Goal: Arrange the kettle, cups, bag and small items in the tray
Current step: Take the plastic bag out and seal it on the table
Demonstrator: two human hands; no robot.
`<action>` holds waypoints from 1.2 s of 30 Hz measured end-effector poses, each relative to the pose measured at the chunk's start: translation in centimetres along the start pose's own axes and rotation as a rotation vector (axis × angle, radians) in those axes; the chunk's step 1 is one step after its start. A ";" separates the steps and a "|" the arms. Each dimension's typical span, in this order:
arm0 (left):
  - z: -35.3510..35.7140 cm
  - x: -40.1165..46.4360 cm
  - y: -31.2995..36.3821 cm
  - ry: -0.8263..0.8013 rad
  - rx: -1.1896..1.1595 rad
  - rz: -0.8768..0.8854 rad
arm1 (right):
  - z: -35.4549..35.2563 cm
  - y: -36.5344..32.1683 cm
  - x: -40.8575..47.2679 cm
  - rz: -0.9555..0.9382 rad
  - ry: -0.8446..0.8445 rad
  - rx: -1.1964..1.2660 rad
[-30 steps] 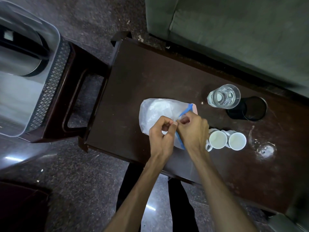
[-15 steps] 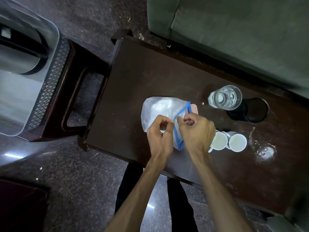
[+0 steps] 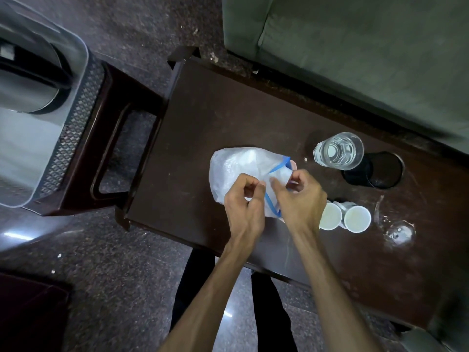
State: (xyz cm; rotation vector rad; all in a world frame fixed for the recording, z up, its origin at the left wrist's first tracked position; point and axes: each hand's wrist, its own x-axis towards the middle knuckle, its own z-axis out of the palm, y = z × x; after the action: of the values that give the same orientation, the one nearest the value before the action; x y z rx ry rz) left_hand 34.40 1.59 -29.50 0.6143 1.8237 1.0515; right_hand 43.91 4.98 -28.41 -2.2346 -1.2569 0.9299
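A clear plastic bag [image 3: 236, 168] with a blue zip edge lies on the dark wooden table [image 3: 203, 110]. My left hand [image 3: 245, 201] and my right hand [image 3: 299, 199] both pinch its blue-edged mouth. Two white cups [image 3: 345, 217] lie side by side just right of my right hand, partly hidden by it. At the far left a steel kettle [image 3: 22, 80] stands inside a clear plastic tray [image 3: 73, 128] with a patterned wall.
A glass of water [image 3: 338, 151] and a dark cup [image 3: 378, 170] stand at the table's back right. A small clear glass lid [image 3: 399, 232] lies near the right. The tray rests on a dark stool [image 3: 119, 115]. A green sofa [image 3: 355, 47] runs behind the table.
My hands have shifted slightly along the bag's mouth, working the blue edge; the right hand has moved a little to the right. The bag stays on the table.
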 end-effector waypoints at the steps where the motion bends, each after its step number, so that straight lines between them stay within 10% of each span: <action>1: 0.1 0.0 -0.1 -0.025 0.006 0.006 | 0.1 0.2 -0.1 0.032 -0.027 -0.017; 29: 0.1 0.2 -0.6 -0.015 0.022 0.012 | 0.0 0.8 0.3 0.478 -0.159 0.331; 36: -0.3 -0.3 -0.2 -0.020 0.012 0.054 | -0.9 0.9 -0.8 -0.019 -0.186 -0.071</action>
State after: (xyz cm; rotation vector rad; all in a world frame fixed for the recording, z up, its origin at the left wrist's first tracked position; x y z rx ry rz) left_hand 34.27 1.13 -29.51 0.6820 1.8060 1.0670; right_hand 44.78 3.80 -28.05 -2.2269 -1.4098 1.1245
